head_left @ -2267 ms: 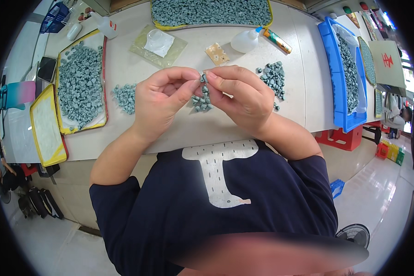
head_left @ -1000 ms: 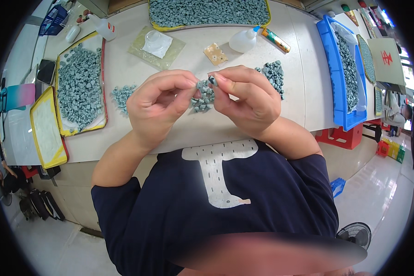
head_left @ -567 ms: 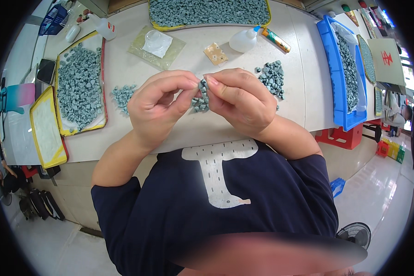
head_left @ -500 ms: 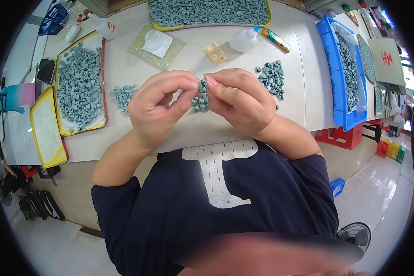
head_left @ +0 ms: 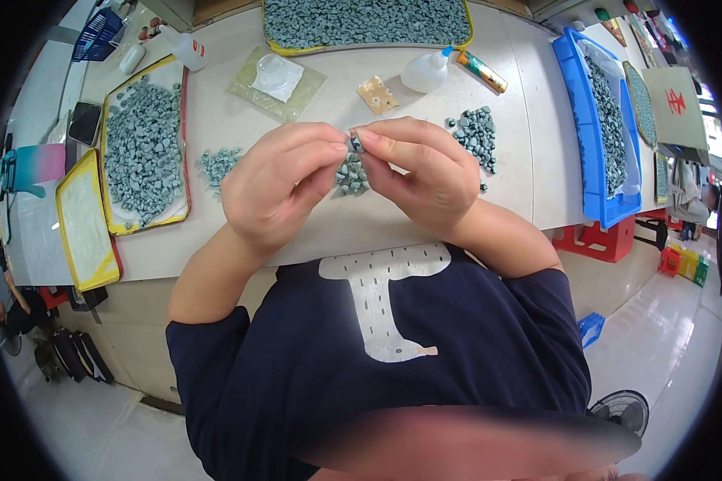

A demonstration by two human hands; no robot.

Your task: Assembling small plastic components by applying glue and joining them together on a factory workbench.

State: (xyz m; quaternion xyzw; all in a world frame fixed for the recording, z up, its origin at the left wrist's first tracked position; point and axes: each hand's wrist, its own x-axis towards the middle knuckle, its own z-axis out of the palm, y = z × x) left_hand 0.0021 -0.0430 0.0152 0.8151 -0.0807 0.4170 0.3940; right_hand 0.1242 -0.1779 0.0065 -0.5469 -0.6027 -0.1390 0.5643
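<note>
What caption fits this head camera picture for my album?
Left hand and right hand meet at a small greenish piece above a pale table with heaps of similar pieces.

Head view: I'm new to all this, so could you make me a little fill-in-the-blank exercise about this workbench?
1. The hand nearer the blue tray, with a small stone in its grip, is the person's ____ hand.
2. The round white bottle has a tip coloured ____.
3. The brown patterned square lies to the ____ of that bottle.
4. The tray at the picture's top edge has a rim coloured ____.

Missing words: right; blue; left; yellow.
</note>
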